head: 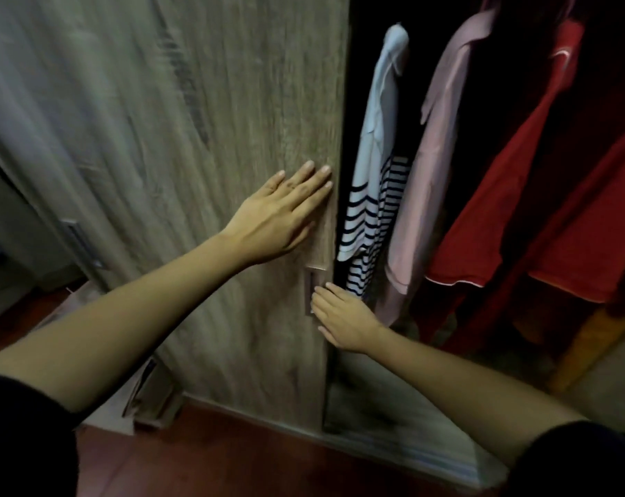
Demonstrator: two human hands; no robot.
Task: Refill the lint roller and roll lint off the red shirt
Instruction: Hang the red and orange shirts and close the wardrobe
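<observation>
At the right edge of the wood-grain wardrobe door (196, 138), the left hand (278, 217) lies flat against the panel, fingers straight and close together, gripping nothing. Lower on the same edge, the right hand (343, 317) reaches in with fingers stretched out, their tips touching the recessed handle (310, 292). It holds nothing either, though whether any fingertip dips into the recess is hard to make out. Both forearms are bare, and the dark sleeves are cut off at the bottom corners. Just past the door's edge the wardrobe is open and very dark inside. A white garment with navy stripes (372, 195) hangs nearest the door, with a pale pink shirt (433, 163) beside it. The red shirt (512, 209) hangs toward the right side of the opening, its top lost in shadow. More red cloth (598, 231) runs off the right edge; I cannot tell whether it is a second garment. Something orange (591, 349) below it is too blurred to name.
</observation>
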